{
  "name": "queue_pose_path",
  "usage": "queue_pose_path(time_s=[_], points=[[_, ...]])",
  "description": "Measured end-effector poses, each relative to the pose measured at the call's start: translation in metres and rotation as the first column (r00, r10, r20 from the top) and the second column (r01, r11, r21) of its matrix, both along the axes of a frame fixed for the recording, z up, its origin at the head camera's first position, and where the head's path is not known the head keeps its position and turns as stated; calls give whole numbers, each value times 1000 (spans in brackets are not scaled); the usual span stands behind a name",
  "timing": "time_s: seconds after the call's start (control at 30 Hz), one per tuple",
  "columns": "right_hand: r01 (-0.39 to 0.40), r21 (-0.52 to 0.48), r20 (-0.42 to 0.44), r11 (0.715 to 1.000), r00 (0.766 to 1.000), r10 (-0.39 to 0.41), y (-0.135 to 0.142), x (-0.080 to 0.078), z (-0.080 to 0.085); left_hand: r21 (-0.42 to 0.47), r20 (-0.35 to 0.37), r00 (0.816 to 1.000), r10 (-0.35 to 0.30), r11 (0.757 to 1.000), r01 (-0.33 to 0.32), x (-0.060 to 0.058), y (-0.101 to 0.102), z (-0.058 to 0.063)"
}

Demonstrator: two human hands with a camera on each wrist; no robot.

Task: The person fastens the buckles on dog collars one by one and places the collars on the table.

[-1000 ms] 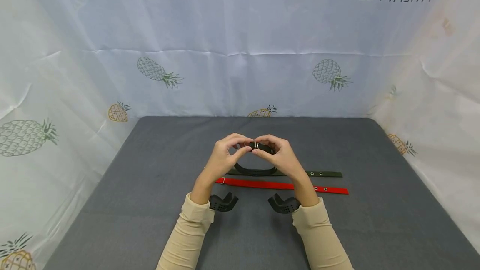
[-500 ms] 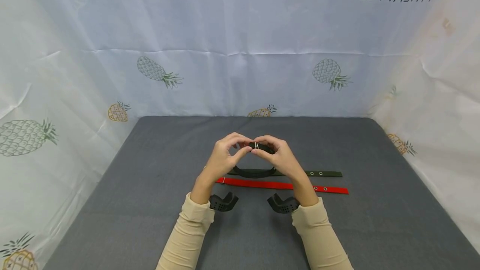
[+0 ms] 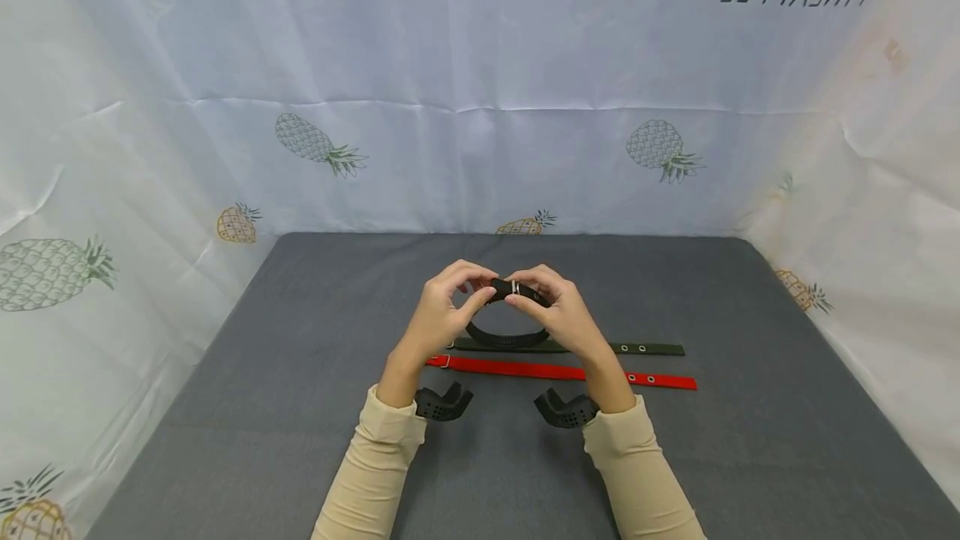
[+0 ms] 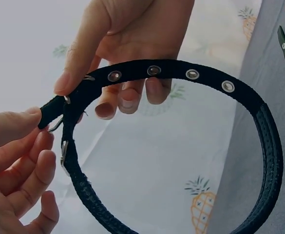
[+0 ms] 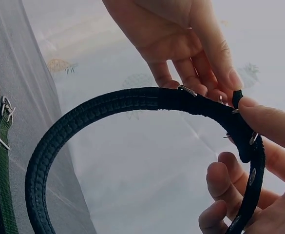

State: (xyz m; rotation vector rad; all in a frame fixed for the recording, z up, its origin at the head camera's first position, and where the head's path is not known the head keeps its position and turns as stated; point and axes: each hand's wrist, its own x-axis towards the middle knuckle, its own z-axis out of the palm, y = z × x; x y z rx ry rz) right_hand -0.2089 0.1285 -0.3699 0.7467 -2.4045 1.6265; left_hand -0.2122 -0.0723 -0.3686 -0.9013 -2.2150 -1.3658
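A black collar (image 3: 508, 341) with metal eyelets is bent into a loop and held above the table. My left hand (image 3: 441, 311) pinches its strap tip, which passes through the buckle (image 4: 65, 100). My right hand (image 3: 561, 307) pinches the collar beside the buckle, thumb on the near side. In the left wrist view, the row of eyelets (image 4: 192, 74) runs away from the right fingers, and a metal ring (image 4: 64, 153) sits lower on the band. Behind the loop, a green collar (image 3: 648, 348) and a red collar (image 3: 517, 368) lie flat on the table.
The grey cloth-covered table (image 3: 337, 457) spreads around the hands. White pineapple-print curtains (image 3: 480, 165) hang at its back and sides. Black wrist mounts (image 3: 445, 402) stick inward beneath both forearms.
My left hand has shifted slightly left and up, and more of the black strap now shows between its fingertips and the buckle. The right hand has stayed nearly in place.
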Motion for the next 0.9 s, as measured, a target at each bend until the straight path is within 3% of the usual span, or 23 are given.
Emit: queue_pose_path(time_s=[0.23, 0.5, 0.9], points=[[-14, -40, 1, 999, 1000, 14, 1, -1, -1, 33, 6, 1000, 16, 999, -16, -1, -3, 1], [13, -59, 82, 998, 997, -8, 4, -1, 1, 120, -8, 999, 37, 992, -36, -3, -8, 1], [-25, -90, 131, 996, 991, 37, 5, -2, 0, 174, 62, 995, 80, 981, -90, -6, -14, 2]])
